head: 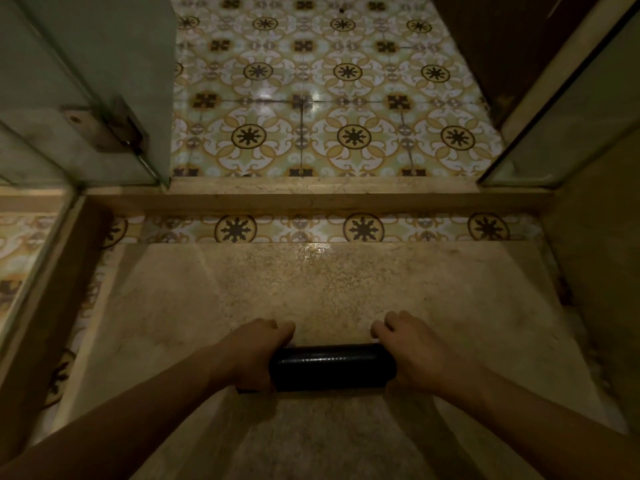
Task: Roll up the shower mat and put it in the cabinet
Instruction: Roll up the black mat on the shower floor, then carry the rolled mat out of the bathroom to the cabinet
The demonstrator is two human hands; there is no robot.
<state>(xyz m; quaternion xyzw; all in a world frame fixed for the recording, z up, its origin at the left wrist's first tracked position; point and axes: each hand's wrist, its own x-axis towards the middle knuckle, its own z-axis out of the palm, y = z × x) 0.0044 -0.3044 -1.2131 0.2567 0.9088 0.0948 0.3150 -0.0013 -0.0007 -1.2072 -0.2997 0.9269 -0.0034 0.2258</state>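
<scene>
The shower mat (330,367) is rolled into a tight black, glossy cylinder that lies crosswise on the beige speckled shower floor (311,289), low in the middle of the view. My left hand (258,355) wraps over the roll's left end. My right hand (412,355) wraps over its right end. Both sets of fingers curl over the far side of the roll and hide its ends. No cabinet is in view.
A raised stone threshold (311,199) crosses ahead of the shower floor, with patterned tile floor (329,98) beyond. A glass door with a metal hinge (114,129) stands open at the left. A glass panel (571,116) and wall close the right.
</scene>
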